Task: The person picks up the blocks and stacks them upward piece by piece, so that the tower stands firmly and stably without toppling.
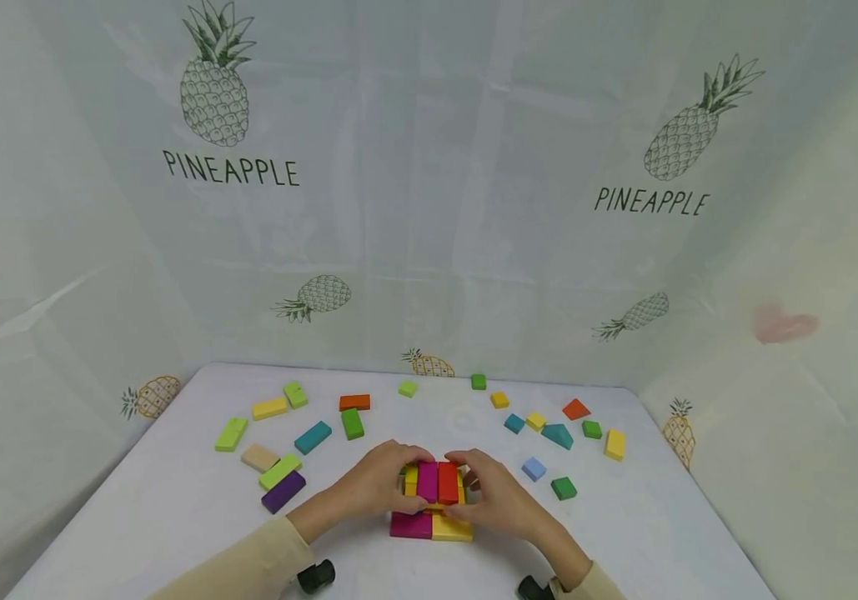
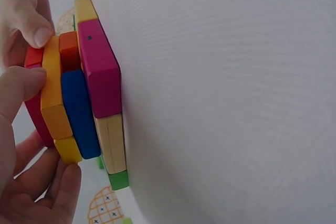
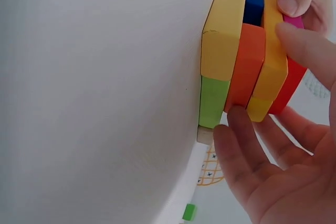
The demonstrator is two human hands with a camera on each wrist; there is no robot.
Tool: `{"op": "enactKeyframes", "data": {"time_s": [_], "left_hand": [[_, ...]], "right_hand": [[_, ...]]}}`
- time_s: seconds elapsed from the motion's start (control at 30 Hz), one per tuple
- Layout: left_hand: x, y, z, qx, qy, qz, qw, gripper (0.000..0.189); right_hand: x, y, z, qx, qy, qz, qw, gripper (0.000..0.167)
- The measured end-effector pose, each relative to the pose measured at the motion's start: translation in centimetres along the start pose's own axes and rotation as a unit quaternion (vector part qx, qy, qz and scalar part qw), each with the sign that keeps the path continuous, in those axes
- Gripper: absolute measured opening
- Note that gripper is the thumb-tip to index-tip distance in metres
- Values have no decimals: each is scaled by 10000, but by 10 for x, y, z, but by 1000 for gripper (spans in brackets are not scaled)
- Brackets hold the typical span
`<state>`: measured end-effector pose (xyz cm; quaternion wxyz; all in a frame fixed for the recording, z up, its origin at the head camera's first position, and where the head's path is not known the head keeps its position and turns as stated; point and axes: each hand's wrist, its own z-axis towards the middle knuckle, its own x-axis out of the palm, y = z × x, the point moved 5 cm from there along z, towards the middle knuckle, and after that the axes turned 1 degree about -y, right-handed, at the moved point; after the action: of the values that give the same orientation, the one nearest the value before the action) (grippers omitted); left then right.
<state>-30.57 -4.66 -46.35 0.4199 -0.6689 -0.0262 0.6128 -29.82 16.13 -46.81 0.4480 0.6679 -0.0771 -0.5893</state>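
Note:
A layered stack of coloured wooden blocks stands on the white table between the two hands. Side by side on top lie a magenta block [image 1: 427, 482] and a red block [image 1: 448, 483]. The left hand [image 1: 378, 482] holds the magenta one, thumb at its near end and fingers at its far end. Around the red one, the right hand [image 1: 507, 498] has its thumb in front and fingers behind. Beneath them runs a yellow-orange block [image 2: 53, 87], over a blue block [image 2: 80, 114] and an orange block [image 3: 248, 59]. The bottom front shows a magenta block [image 1: 411, 525] beside a yellow block [image 1: 452, 528].
Loose blocks lie to the left, among them a purple block [image 1: 283, 492], a tan block [image 1: 259, 457] and a teal block [image 1: 313, 437]. Towards the right are a teal triangle [image 1: 558, 436], a light-blue block [image 1: 534, 469] and a green block [image 1: 564, 488]. A pineapple-print curtain [image 1: 429, 208] hangs behind.

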Motion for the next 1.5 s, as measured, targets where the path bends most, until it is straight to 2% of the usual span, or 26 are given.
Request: {"op": "enactKeyframes", "data": {"time_s": [0.37, 0.6, 0.7, 0.83, 0.93, 1.03, 1.13, 1.23, 1.33, 1.5], "left_hand": [[0, 0, 0, 138, -24, 89, 9999, 59], [-4, 10, -1, 58, 73, 155, 9998, 80], [-16, 19, -1, 7, 22, 110, 9999, 81], [-41, 37, -1, -9, -260, -20, 9997, 66], [-58, 57, 2, 31, -510, 181, 9985, 56], [-69, 80, 6, 61, -656, 512, 9965, 53], [-76, 100, 9, 1, -622, 731, 9954, 53], [-78, 112, 10, -93, -465, 771, 9959, 55], [-79, 118, 10, -134, -287, 792, 9964, 57], [-78, 118, 13, 27, -134, 883, 9960, 55]], "right_hand": [[-2, -3, -3, -73, -88, 36, 9999, 59], [-1, -3, -1, -47, -66, 15, 10000, 60], [-1, -4, 0, -13, -59, 38, 10000, 61], [-1, -4, 0, 64, -53, 43, 10000, 62], [-1, -5, -1, 127, -49, 12, 9999, 63], [-1, -5, -2, 178, -42, 8, 9998, 63], [0, -5, -2, 220, -35, 40, 9997, 63], [0, -4, -2, 228, -20, 78, 9997, 63], [0, -4, -1, 220, -9, 122, 9997, 63], [-1, -3, -1, 242, -20, 80, 9997, 63]]}}
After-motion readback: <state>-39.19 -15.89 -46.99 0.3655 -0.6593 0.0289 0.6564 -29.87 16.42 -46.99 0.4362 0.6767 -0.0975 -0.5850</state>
